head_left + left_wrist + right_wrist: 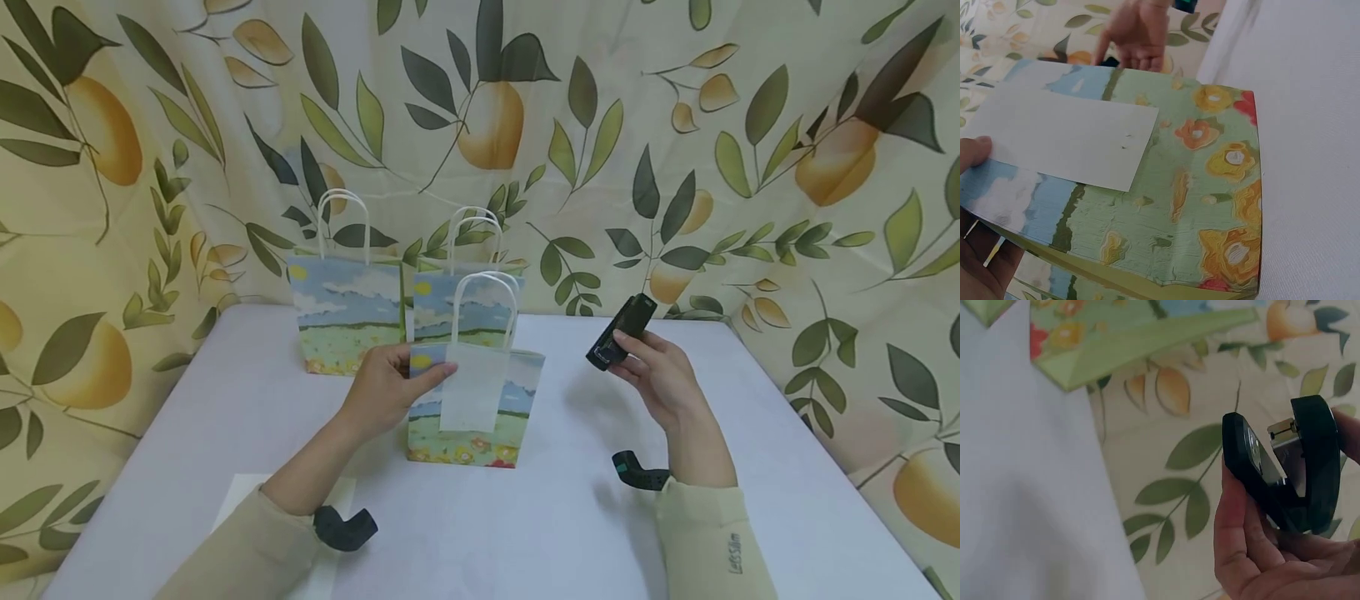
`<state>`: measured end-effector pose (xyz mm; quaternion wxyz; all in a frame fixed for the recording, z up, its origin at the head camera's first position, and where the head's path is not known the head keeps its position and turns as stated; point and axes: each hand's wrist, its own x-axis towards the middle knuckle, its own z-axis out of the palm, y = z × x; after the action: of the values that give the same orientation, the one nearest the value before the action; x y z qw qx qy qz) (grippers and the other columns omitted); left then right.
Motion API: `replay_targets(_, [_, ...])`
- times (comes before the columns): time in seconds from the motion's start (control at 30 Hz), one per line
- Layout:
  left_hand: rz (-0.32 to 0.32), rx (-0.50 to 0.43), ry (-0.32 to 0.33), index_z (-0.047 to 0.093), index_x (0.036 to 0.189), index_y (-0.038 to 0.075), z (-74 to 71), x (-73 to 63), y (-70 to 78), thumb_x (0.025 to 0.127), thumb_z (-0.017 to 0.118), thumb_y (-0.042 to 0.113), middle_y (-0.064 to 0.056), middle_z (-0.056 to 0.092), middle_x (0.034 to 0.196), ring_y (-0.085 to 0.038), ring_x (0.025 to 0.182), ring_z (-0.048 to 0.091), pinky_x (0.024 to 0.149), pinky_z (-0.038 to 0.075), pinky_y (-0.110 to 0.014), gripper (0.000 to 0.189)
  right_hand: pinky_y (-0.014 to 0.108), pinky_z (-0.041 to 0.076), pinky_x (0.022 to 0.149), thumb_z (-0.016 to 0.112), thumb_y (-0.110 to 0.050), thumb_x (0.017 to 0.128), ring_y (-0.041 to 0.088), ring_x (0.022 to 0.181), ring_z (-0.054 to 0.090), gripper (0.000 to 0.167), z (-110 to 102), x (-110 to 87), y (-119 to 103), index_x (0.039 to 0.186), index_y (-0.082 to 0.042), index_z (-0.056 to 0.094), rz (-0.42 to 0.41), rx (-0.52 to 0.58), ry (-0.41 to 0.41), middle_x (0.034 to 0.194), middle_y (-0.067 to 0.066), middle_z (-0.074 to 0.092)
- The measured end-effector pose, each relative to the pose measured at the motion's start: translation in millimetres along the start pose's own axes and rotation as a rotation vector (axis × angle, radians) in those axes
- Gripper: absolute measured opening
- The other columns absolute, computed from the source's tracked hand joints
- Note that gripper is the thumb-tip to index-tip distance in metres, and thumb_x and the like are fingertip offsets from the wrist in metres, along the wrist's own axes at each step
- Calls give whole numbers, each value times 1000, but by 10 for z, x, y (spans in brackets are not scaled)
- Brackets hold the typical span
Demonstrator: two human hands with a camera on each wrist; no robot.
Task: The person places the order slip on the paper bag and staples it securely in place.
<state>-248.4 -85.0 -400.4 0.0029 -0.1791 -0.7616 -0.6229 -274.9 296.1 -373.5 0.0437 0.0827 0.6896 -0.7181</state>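
A small paper gift bag (463,450) with a painted sky, meadow and flowers stands at mid-table, its white handles up. My left hand (381,393) grips its left edge, the thumb pressing a white paper card (472,396) flat against the front. Two tiny dark marks show near the end of the card (1085,137) in the left wrist view. To the right of the bag and apart from it, my right hand (663,375) holds a black stapler (622,332) above the table. The right wrist view shows the stapler (1321,462) with its arms spread and nothing between them.
Two similar bags stand behind, one at the left (348,308) and one partly hidden (468,287). A white paper sheet (238,492) lies at the front left under my left forearm. Fruit-patterned cloth (480,167) hangs behind the white table (555,517).
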Motion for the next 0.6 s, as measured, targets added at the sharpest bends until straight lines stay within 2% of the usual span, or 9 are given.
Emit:
replay_targets(0.1, [-3, -5, 3, 46, 62, 9, 5, 3, -2, 95, 77, 33, 2, 29, 53, -12, 48, 26, 48, 23, -25, 51, 19, 57, 91, 74, -24, 98, 4, 104, 71, 88, 94, -82, -72, 162, 3, 20, -59, 25, -34, 129, -2, 56])
replay_targets(0.27, [1, -22, -13, 48, 62, 8, 8, 3, 11, 95, 77, 33, 2, 29, 52, -12, 47, 26, 48, 23, -25, 50, 18, 56, 93, 73, -17, 98, 6, 109, 68, 80, 254, -204, -165, 159, 3, 25, -154, 15, -59, 132, 0, 54])
replay_targets(0.5, [10, -8, -9, 47, 62, 8, 12, -7, 34, 95, 77, 31, 3, 30, 52, -11, 47, 26, 47, 23, -24, 50, 18, 48, 104, 73, -11, 97, 14, 124, 58, 67, 446, -372, -263, 152, -10, 35, -256, -24, -55, 134, -1, 52])
replay_targets(0.6, [13, -10, -12, 47, 62, 8, 9, -14, 41, 95, 77, 31, 3, 30, 52, -11, 47, 26, 47, 23, -24, 51, 21, 44, 107, 72, -4, 96, 18, 129, 53, 65, 503, -430, -282, 150, -14, 38, -327, -37, -72, 133, 0, 52])
